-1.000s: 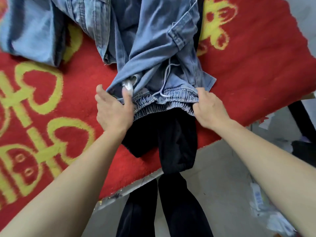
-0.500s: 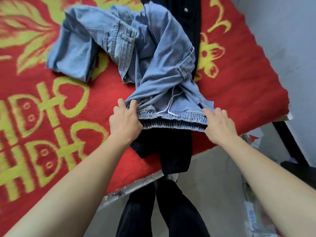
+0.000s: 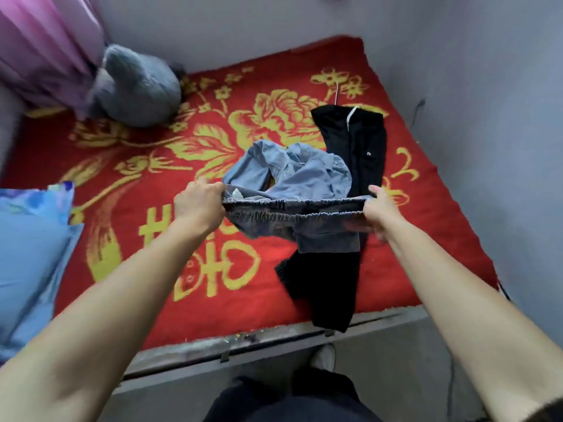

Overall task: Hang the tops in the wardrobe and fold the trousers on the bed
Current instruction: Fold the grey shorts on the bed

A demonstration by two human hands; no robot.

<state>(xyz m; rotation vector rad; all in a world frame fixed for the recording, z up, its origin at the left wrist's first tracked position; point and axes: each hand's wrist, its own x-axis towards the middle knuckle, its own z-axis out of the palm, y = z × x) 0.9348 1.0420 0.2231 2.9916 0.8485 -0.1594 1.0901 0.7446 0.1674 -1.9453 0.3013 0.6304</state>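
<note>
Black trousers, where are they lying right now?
Head view: the black trousers lie along the right side of the red blanket, partly beneath the held-up blue jeans, one end hanging over the bed's near edge.

Left of the blue jeans (image 3: 292, 178) the red blanket (image 3: 131, 190) lies bare — black trousers (image 3: 332, 287) crowd the right, grey bundle (image 3: 137, 86) and blue pillow (image 3: 27, 254) fence the left edge

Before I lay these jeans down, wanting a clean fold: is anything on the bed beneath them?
Yes: the black trousers lie on the red blanket directly under the jeans, their end hanging over the near edge.
</note>
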